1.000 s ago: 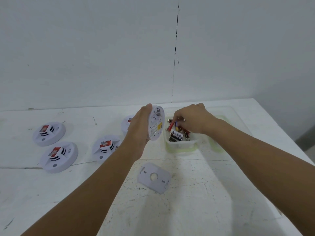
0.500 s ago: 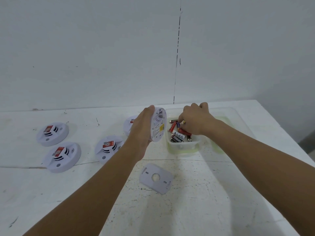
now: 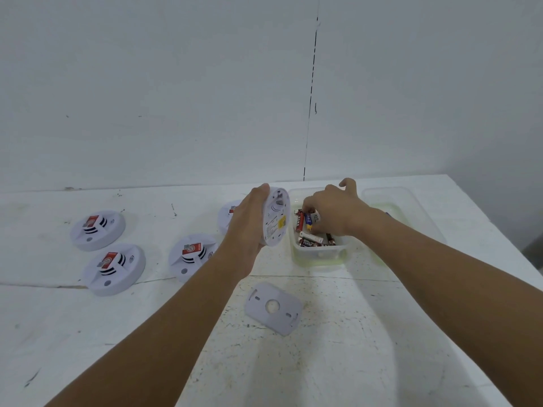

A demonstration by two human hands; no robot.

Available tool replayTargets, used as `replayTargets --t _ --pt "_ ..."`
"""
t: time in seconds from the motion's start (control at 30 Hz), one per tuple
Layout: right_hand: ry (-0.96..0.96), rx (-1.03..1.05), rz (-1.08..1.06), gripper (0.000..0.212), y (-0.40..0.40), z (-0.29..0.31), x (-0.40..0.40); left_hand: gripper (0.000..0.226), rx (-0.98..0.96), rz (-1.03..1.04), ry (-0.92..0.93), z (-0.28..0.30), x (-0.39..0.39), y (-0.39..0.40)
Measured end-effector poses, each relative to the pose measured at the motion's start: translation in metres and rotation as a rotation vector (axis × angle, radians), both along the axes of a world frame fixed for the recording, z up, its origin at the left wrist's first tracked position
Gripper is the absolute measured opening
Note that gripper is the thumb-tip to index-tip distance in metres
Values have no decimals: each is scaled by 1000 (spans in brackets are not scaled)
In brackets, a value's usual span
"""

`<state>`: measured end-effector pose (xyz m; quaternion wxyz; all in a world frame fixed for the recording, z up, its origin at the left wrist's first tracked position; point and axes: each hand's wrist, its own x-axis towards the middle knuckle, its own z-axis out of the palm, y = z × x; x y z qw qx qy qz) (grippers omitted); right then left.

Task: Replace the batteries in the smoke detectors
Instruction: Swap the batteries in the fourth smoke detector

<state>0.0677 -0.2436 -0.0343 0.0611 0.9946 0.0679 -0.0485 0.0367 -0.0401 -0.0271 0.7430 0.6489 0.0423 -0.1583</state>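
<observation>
From the head view, our left hand (image 3: 249,227) grips a smoke detector (image 3: 276,217), fingers curled round its rim, tipping it on edge so its open back faces right toward the battery tub (image 3: 318,254). Our right hand (image 3: 335,214) is down in that tub, thumb and fingertips closing on the loose batteries (image 3: 307,221); we cannot tell for sure whether 1 is actually pinched yet, as the hand hides the contact. The little finger sticks up clear of the rim.

The removed backplate (image 3: 273,308) lies flat on the table (image 3: 352,362) near us, well apart from the tub. 3 more detectors sit face up to the left: the far-left detector (image 3: 98,229), the near-left detector (image 3: 114,268) and the middle detector (image 3: 192,255). A 4th detector (image 3: 229,214) peeks out behind our left hand. Just beside the tub, a second clear container (image 3: 408,201) stands at the right.

To do this well, we judge: take only 1 cell, lift it cleanly past the wall, check its polarity against the bay, and keep the detector steady.
</observation>
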Motion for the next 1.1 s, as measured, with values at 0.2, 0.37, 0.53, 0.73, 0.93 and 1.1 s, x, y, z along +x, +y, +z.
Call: replayTargets --t 0.2,0.37,0.53,0.73,0.93,1.1 --pt "-12 -40 12 16 5 -3 1 40 -24 16 13 -1 -2 -1" --pt "0 -13 21 14 7 -2 0 40 -32 29 10 -2 -5 -1" --pt "-29 -107 111 26 7 -1 -2 41 -41 34 11 0 -7 1" --pt "-250 -123 183 39 -1 -7 -6 42 -57 42 18 3 -12 5" --pt "-483 626 -49 23 10 2 -26 45 -123 55 28 5 -19 14" --pt "-598 1295 -185 19 44 35 -70 40 -238 95 46 1 -28 24"
